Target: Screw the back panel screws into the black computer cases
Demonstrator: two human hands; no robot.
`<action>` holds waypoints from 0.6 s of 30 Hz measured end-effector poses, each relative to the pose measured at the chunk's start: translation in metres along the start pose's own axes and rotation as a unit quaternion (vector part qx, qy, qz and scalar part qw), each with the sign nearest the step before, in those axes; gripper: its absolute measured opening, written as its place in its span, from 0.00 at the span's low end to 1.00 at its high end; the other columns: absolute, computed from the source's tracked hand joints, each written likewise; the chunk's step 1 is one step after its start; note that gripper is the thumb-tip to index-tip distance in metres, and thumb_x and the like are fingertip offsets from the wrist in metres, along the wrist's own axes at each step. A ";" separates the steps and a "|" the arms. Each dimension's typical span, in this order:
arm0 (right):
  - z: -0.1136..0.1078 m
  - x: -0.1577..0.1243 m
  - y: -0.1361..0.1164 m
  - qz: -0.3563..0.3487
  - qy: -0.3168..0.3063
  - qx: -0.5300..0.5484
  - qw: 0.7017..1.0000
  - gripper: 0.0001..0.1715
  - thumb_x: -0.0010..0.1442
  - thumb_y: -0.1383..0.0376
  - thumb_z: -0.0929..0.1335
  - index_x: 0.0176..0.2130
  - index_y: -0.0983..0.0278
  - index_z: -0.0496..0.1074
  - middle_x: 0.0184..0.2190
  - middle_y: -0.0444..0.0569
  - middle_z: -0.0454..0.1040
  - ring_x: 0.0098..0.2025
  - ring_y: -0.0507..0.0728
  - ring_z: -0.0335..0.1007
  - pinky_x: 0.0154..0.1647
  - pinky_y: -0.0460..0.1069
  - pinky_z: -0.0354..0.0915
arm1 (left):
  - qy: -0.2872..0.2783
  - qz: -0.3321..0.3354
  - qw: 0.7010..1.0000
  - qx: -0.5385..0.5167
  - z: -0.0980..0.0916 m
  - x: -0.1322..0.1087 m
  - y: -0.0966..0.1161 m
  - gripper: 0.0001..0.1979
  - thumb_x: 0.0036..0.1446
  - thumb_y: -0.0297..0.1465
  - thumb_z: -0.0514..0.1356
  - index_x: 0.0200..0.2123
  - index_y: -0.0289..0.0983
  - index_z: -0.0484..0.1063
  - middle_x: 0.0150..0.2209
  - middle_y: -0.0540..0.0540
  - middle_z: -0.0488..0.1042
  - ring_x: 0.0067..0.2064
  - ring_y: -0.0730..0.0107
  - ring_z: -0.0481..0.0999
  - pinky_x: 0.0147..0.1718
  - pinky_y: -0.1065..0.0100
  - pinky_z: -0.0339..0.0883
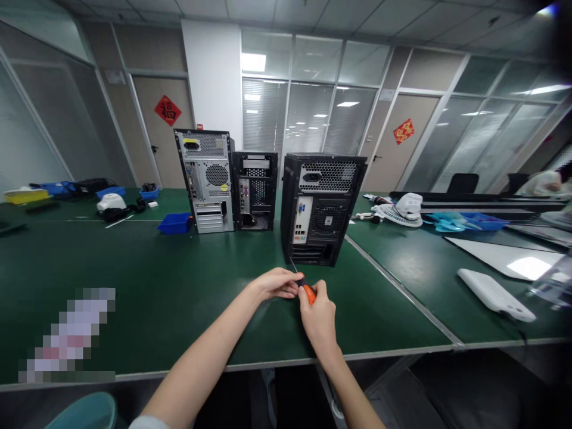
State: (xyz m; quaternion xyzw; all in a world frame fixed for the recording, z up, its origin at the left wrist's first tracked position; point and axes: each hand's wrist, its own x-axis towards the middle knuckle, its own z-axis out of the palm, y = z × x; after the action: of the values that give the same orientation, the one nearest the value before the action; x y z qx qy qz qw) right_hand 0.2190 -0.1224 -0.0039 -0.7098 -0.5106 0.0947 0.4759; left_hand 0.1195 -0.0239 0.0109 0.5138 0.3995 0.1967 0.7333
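Note:
A black computer tower (328,208) stands upright on the green table, its back panel with ports, fan grille and power socket facing me. An orange-and-black screwdriver (309,294) slants up toward the tower's lower left corner; its thin shaft reaches the edge there, and whether the tip sits in a screw I cannot make out. My right hand (319,316) is closed round the orange handle. My left hand (279,282) pinches the front of the screwdriver near the shaft, fingers partly curled.
Two more computer towers, a silver-backed one (210,185) and a black one (255,193), stand behind to the left. A blue tray (175,223) lies beside them. On the right are a white power strip-like device (496,295) and a white panel (500,256). A teal bin (84,411) is below the front edge.

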 end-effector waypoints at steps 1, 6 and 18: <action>0.001 0.000 0.001 0.005 0.004 0.010 1.000 0.11 0.54 0.56 0.59 0.29 0.59 0.54 0.20 0.43 0.65 0.21 0.55 0.62 0.23 0.46 0.53 | 0.000 -0.001 1.000 -0.001 0.000 0.000 0.000 0.17 0.43 0.41 0.66 0.29 0.31 0.72 0.22 0.50 0.72 0.21 0.80 0.71 0.26 0.76 0.68; 0.004 -0.001 0.006 0.020 0.026 0.049 0.998 0.13 0.54 0.54 0.60 0.27 0.59 0.53 0.20 0.42 0.64 0.22 0.54 0.61 0.24 0.46 0.53 | -0.004 -0.005 1.000 -0.009 -0.001 0.001 0.000 0.13 0.47 0.36 0.65 0.30 0.31 0.72 0.22 0.49 0.72 0.21 0.80 0.72 0.25 0.77 0.68; 0.010 -0.003 0.014 0.095 0.027 0.196 0.976 0.17 0.53 0.50 0.63 0.26 0.60 0.57 0.17 0.41 0.67 0.18 0.52 0.62 0.22 0.46 0.56 | -0.002 -0.008 1.000 -0.012 0.000 0.001 -0.001 0.08 0.49 0.30 0.64 0.31 0.30 0.71 0.24 0.48 0.73 0.24 0.80 0.73 0.24 0.78 0.67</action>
State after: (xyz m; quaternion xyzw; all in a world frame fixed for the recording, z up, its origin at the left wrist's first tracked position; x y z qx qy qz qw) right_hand 0.2201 -0.1194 -0.0215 -0.6503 -0.3988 0.2186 0.6085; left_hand 0.1202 -0.0234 0.0091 0.5024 0.3993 0.1948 0.7418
